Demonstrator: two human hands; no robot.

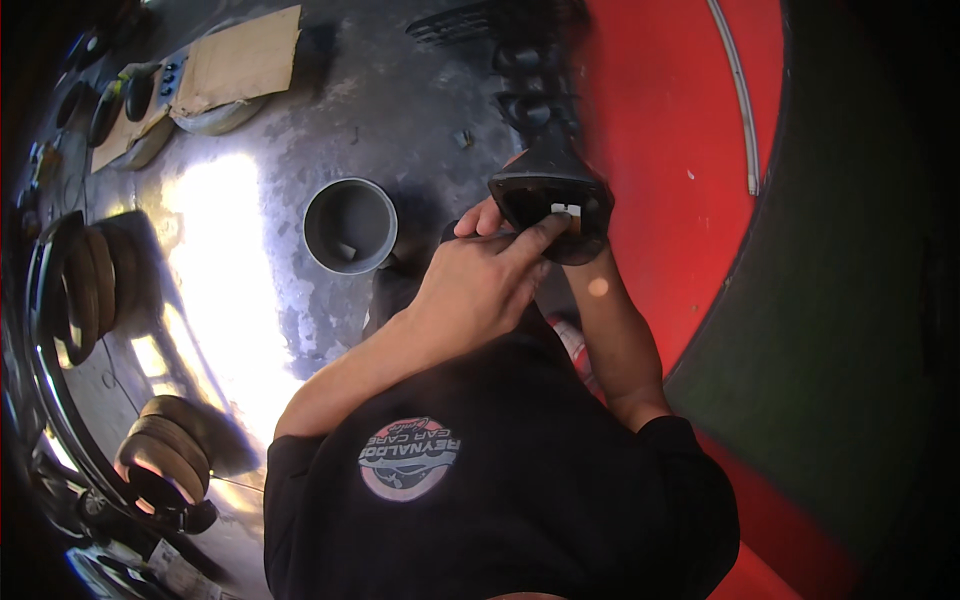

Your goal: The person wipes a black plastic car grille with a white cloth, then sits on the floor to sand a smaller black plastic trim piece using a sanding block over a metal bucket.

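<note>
A long black plastic part (548, 160) runs away from me, ridged and blurred toward its far end. Its flared, hollow end faces me. My left hand (475, 285) crosses over from the left, index finger stretched into this opening and the other fingers curled. At its fingertip, inside the opening, is a small white-and-orange piece (566, 212), which the hand seems to grip; the thumb is hidden. From below, my right hand (592, 262) grasps the black part, its fingers mostly hidden behind it.
On the dark, shiny floor left of my hands stands a round grey container (350, 226) with a small scrap inside. A cardboard sheet (240, 60) lies at the far left. Brownish round pieces (165, 450) are at left. A red surface (670, 150) carries a pale strip (738, 95).
</note>
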